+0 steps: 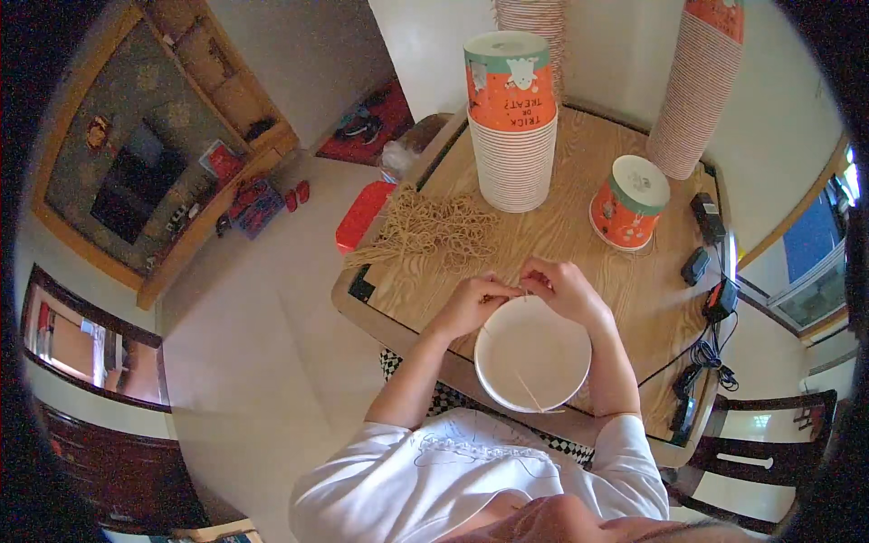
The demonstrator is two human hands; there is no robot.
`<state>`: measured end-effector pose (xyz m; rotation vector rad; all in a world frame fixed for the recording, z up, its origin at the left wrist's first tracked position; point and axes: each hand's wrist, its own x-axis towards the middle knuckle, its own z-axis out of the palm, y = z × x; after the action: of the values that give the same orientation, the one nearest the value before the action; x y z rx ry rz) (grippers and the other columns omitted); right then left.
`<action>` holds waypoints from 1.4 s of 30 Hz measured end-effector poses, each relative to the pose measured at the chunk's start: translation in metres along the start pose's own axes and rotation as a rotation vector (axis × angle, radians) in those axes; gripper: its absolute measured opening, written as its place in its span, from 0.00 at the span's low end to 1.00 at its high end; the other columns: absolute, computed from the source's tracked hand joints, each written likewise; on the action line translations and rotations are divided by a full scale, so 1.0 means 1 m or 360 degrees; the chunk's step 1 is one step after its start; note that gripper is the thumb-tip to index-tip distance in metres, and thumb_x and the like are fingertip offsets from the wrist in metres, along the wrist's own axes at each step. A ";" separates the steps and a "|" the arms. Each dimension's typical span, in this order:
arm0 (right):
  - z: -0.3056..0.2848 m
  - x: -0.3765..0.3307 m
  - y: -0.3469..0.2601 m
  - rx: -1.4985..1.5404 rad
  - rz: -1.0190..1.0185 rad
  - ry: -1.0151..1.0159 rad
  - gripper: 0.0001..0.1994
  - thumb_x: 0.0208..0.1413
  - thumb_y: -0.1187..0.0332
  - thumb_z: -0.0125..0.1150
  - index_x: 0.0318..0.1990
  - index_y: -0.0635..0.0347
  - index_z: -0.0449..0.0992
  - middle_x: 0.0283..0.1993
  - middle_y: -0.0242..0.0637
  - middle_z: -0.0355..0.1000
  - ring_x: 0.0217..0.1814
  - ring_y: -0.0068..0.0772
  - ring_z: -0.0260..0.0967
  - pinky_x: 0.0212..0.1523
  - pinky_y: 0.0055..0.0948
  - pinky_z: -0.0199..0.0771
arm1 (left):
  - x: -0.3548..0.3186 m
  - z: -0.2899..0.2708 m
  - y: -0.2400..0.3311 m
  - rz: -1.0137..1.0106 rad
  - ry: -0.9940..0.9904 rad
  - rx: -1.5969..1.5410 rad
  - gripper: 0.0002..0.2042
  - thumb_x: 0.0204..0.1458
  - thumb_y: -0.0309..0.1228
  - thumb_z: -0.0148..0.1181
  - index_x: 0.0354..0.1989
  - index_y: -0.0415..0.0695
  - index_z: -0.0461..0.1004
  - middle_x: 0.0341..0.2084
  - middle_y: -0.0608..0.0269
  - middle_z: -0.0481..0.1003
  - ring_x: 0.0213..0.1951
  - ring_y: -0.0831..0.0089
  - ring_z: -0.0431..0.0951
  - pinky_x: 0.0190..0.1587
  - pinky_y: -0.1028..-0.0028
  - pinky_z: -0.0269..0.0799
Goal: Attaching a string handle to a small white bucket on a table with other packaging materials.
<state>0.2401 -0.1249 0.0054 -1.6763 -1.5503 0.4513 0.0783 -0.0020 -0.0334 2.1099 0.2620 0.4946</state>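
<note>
A white paper bucket (534, 351) stands open side up at the table's near edge, in front of my body. At its far rim my left hand (471, 304) and my right hand (567, 291) meet, fingertips pinched together. A bit of thin tan cord shows between them, though the fingers partly hide it. More cord (529, 389) lies inside the bucket and crosses its near rim, where a short end sticks out. Beyond my left hand is a tangled heap of cut cords (436, 231).
Upside-down orange and green paper buckets form a tall stack (513, 136) behind my hands. A shorter bucket group (631, 204) sits to the right, with another tall stack (697, 90) behind it. Black adapters and cables (711, 353) line the right edge. A red plastic stool (364, 215) stands beyond the table's left edge.
</note>
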 end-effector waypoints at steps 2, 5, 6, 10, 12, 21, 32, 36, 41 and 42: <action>0.000 0.000 -0.001 -0.0008 0.0000 0.0000 0.04 0.51 0.73 0.57 0.33 0.62 0.72 0.25 0.40 0.72 0.28 0.35 0.73 0.30 0.31 0.70 | -0.001 0.000 -0.002 0.0011 0.0000 -0.0006 0.10 0.46 0.23 0.60 0.38 0.47 0.80 0.27 0.60 0.75 0.31 0.71 0.76 0.35 0.74 0.70; -0.001 -0.001 -0.003 -0.0014 -0.0014 -0.0006 0.04 0.50 0.73 0.57 0.33 0.62 0.72 0.25 0.41 0.72 0.28 0.37 0.73 0.30 0.31 0.70 | -0.001 -0.001 0.004 -0.0126 -0.0064 -0.0009 0.09 0.47 0.27 0.60 0.38 0.47 0.79 0.30 0.61 0.76 0.35 0.68 0.77 0.40 0.72 0.71; -0.001 -0.001 -0.003 -0.0014 -0.0030 -0.0012 0.04 0.50 0.73 0.57 0.33 0.62 0.72 0.25 0.41 0.72 0.29 0.37 0.73 0.30 0.31 0.70 | 0.000 -0.002 0.007 -0.0124 -0.0072 0.0013 0.09 0.47 0.27 0.60 0.38 0.46 0.79 0.30 0.61 0.76 0.35 0.68 0.77 0.40 0.72 0.71; 0.000 -0.002 0.002 -0.0043 -0.0016 -0.0007 0.05 0.49 0.72 0.58 0.33 0.62 0.72 0.25 0.42 0.72 0.29 0.39 0.73 0.30 0.32 0.70 | -0.001 -0.001 0.003 -0.0103 -0.0061 -0.0012 0.10 0.46 0.27 0.61 0.38 0.45 0.79 0.30 0.61 0.76 0.35 0.68 0.77 0.39 0.72 0.72; 0.002 -0.003 0.006 -0.0244 0.0106 0.0095 0.04 0.49 0.72 0.58 0.32 0.62 0.72 0.25 0.42 0.72 0.29 0.40 0.73 0.29 0.32 0.70 | -0.002 0.002 0.000 -0.0074 -0.0021 -0.0068 0.10 0.47 0.25 0.60 0.39 0.46 0.79 0.28 0.60 0.75 0.33 0.69 0.76 0.37 0.73 0.71; 0.001 -0.002 -0.003 0.0007 0.0010 0.0010 0.05 0.49 0.71 0.59 0.31 0.62 0.73 0.25 0.42 0.72 0.28 0.39 0.72 0.29 0.32 0.70 | 0.000 0.001 0.001 -0.0068 -0.0063 0.0109 0.09 0.47 0.27 0.61 0.38 0.46 0.79 0.30 0.60 0.77 0.33 0.71 0.77 0.37 0.73 0.72; -0.001 -0.001 -0.001 -0.0035 -0.0010 0.0028 0.04 0.48 0.72 0.58 0.32 0.62 0.72 0.26 0.42 0.72 0.29 0.39 0.72 0.30 0.32 0.70 | -0.003 0.000 0.003 -0.0027 -0.0093 -0.0142 0.09 0.48 0.26 0.60 0.39 0.45 0.79 0.31 0.60 0.77 0.35 0.73 0.77 0.38 0.74 0.71; -0.003 -0.002 -0.004 -0.0037 0.0018 -0.0017 0.04 0.48 0.73 0.58 0.31 0.63 0.72 0.26 0.41 0.72 0.29 0.37 0.72 0.30 0.31 0.70 | -0.001 -0.001 0.010 -0.0002 -0.0092 -0.0153 0.11 0.47 0.24 0.59 0.40 0.48 0.79 0.28 0.60 0.75 0.33 0.71 0.75 0.37 0.74 0.70; -0.003 -0.004 -0.005 0.0000 -0.0020 -0.0105 0.04 0.47 0.74 0.60 0.30 0.63 0.73 0.27 0.41 0.71 0.30 0.36 0.71 0.31 0.31 0.70 | -0.001 0.000 0.007 0.0008 -0.0178 0.0069 0.12 0.46 0.24 0.59 0.40 0.46 0.78 0.29 0.57 0.75 0.34 0.66 0.75 0.39 0.70 0.70; -0.002 -0.003 -0.005 -0.0022 -0.0007 -0.0147 0.04 0.47 0.74 0.60 0.30 0.63 0.73 0.27 0.41 0.71 0.30 0.36 0.71 0.31 0.31 0.70 | -0.001 0.000 0.003 0.0054 -0.0184 0.0069 0.12 0.45 0.23 0.59 0.40 0.46 0.78 0.28 0.57 0.75 0.34 0.65 0.75 0.39 0.70 0.70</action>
<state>0.2377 -0.1287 0.0097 -1.6828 -1.6270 0.5233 0.0768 -0.0040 -0.0307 2.1792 0.1723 0.3883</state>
